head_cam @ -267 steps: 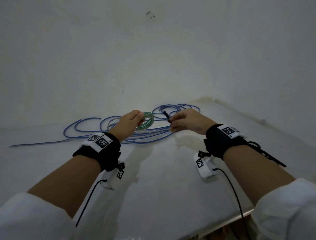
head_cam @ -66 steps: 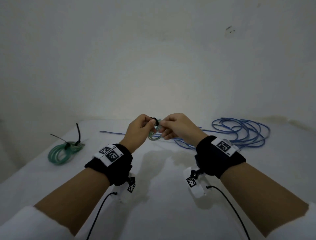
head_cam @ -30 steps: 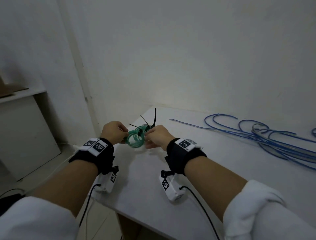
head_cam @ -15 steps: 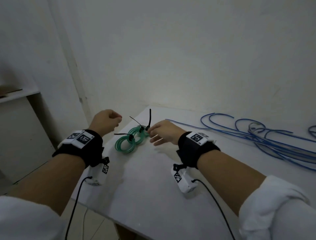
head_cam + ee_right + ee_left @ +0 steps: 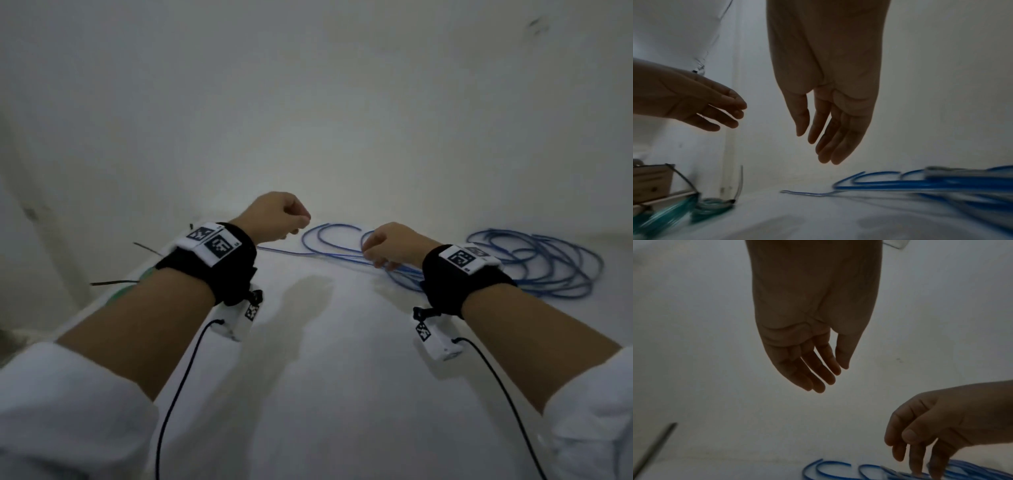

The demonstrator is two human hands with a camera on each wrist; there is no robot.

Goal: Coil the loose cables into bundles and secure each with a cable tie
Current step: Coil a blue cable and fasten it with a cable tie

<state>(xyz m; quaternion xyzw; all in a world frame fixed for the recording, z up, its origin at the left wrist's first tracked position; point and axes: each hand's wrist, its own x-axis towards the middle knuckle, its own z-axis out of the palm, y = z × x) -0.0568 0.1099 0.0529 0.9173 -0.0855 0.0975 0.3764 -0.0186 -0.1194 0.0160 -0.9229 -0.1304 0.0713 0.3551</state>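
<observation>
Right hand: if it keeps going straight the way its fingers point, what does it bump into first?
Probably the blue cable: the right hand points down at its loose loops on the white table. Whether the fingertips touch already is unclear.

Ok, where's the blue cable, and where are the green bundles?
blue cable [image 5: 534, 263], head view, on the heaped loops at the right.
green bundles [image 5: 710, 206], right wrist view, on the nearer coil's rim.

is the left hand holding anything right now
No, the left hand hangs with relaxed fingers and an empty palm above the table.
</observation>
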